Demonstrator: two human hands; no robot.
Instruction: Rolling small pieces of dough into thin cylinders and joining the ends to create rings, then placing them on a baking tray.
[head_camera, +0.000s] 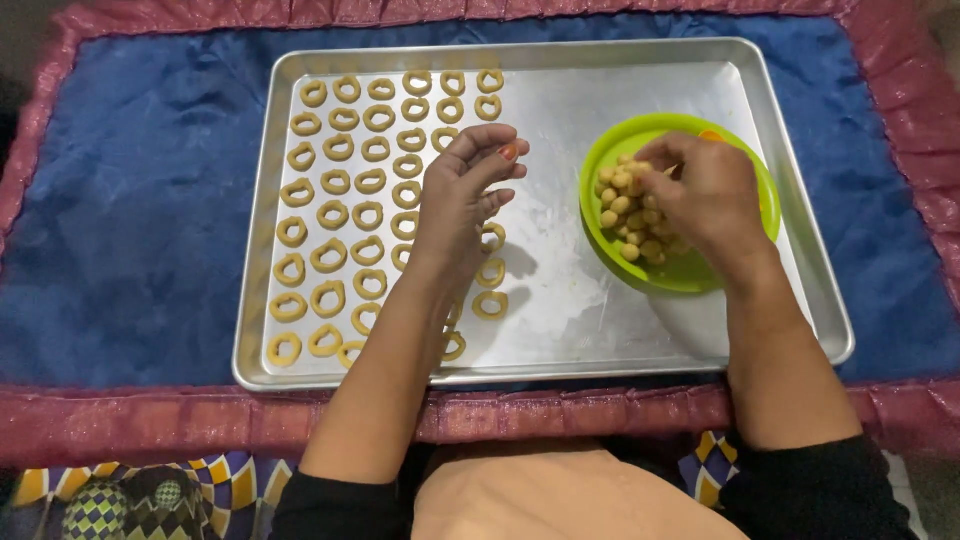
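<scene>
The right hand (705, 195) is down in the green bowl (748, 172), fingers bunched together among the dough balls (632, 212). Whether one ball is pinched between them cannot be told, because the fingertips are buried in the pile. The balls are small, round, pale tan and matte, heaped against the bowl's left wall, about twenty on show. The bowl itself is bright lime plastic, smooth and round, sitting on the right half of the baking tray (640, 100).

The left hand (465, 195) hovers above the middle of the tray, palm turned inward, fingers loosely curled and apart, gripping nothing. An orange-painted nail shows on one fingertip.

Beneath and left of that hand lie the dough rings (330, 215), the same pale tan, each a little rolled loop with an open centre, some round, some slightly oval. They run in six rough columns down the tray's left half, fifty or so in sight, with a few hidden under the forearm.

The tray is one rectangular sheet of brushed silver metal with a raised rolled rim and a faint floury smear across its bare centre. It rests on a shiny blue cloth (130, 230) with a ruffled, glittery pink border (600, 410). Black sleeves cover both arms near the elbows.
</scene>
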